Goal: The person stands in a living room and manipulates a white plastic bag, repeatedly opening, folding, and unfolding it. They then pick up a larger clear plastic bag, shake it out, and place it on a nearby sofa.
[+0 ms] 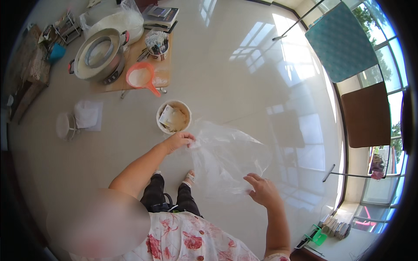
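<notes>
A large clear plastic bag (pixel 228 153) is stretched out between my two hands above the floor. My left hand (pixel 179 142) pinches its gathered edge, close beside a round white tub (pixel 189 112) that contains pale material and a small white packet. At the lower right side of the bag, my right hand (pixel 263 189) has thumb and fingers at the film; the fingers look bent around its edge. The bag hangs loose and wrinkled, and its bottom is hard to see against the floor.
A wooden table (pixel 130 80) at the upper left bears a steel pot (pixel 98 55), an orange-red scoop (pixel 140 75) with white powder, a cup of pens (pixel 158 45) and books (pixel 160 16). A drying rack with a teal cloth (pixel 341 42) and a brown cloth (pixel 365 115) stands by the windows.
</notes>
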A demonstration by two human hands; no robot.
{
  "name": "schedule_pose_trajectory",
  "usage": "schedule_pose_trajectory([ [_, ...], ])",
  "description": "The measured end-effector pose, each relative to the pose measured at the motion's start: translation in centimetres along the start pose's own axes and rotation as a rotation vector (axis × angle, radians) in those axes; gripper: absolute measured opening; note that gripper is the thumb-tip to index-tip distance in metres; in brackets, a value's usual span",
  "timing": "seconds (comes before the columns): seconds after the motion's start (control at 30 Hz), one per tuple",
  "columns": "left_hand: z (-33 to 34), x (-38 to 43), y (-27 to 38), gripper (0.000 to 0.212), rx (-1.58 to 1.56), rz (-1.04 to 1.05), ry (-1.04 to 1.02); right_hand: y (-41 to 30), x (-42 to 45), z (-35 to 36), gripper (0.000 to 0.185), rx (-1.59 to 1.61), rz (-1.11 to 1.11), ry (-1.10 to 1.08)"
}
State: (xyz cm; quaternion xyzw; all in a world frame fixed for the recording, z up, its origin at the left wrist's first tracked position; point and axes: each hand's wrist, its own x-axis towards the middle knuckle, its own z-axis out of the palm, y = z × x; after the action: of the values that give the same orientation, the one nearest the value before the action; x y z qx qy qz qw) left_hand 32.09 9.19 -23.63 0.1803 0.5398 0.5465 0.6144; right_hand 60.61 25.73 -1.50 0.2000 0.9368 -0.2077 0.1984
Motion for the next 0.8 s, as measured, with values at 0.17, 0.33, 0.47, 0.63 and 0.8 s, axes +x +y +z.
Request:
schedule_pose_trajectory([
  [0.17, 2.5, 0.1, 3.6, 0.020, 0.010, -0.074, -0.174, -3.5, 3.7, -0.9, 0.049, 0.379, -0.129, 0.249],
  [0.33, 4.5, 0.1, 4.9, 0.018, -0.011, -0.122, -0.238, -3.9, 11.0, 4.3, 0.041, -0.089, -0.303, 0.748],
  [0.47, 3.6, -0.1, 5.8, 0.018, 0.041, -0.130, -0.208, -2.2, 13.2, 7.1, 0.031, 0.323, -0.261, 0.766],
  [0.63, 2.6, -0.8, 5.8, 0.029, 0.143, 0.407, 0.481, -2.7, 12.8, 7.2, 0.023, 0.554, -0.081, 0.462],
  [0.8, 5.8, -7.1, 5.5, 0.036, 0.911, 0.949, 0.469, -4.0, 13.6, 6.9, 0.017, 1.025, 0.290, 0.273],
])
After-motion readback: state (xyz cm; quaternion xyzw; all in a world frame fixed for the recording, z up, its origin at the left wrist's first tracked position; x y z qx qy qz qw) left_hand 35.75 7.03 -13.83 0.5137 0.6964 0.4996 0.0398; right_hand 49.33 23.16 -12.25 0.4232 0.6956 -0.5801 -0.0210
